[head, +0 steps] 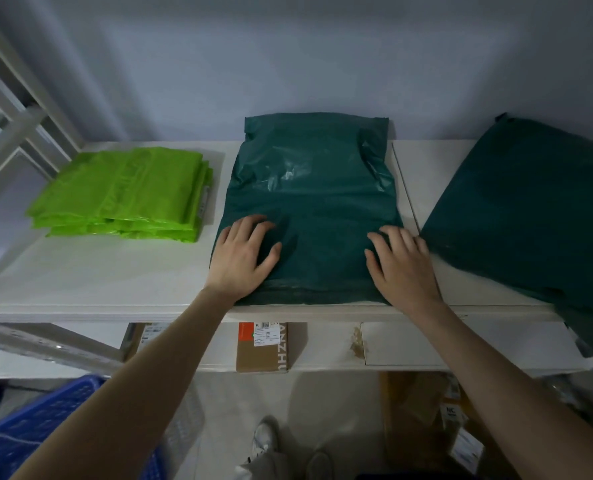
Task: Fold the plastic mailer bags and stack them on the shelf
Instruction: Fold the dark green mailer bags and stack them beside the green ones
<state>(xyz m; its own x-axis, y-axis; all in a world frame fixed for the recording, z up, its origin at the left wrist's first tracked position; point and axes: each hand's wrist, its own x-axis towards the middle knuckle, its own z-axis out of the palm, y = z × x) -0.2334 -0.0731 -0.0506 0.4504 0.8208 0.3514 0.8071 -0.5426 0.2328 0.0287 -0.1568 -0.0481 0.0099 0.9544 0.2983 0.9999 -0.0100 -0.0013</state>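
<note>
Both hands, left (241, 256) and right (400, 263), flat on dark green mailer (312, 188); right pile (530, 206) cut off.

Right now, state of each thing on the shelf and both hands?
Middle dark green bag: flat on shelf, wrinkled, pressed at near end.
Light green bags: folded, stacked at left.
Right dark green bags: lying skewed, overhanging the front edge.
Left hand: fingers spread, pressing the middle bag.
Right hand: fingers spread, pressing the middle bag.
Shelf: holds all three.
</note>
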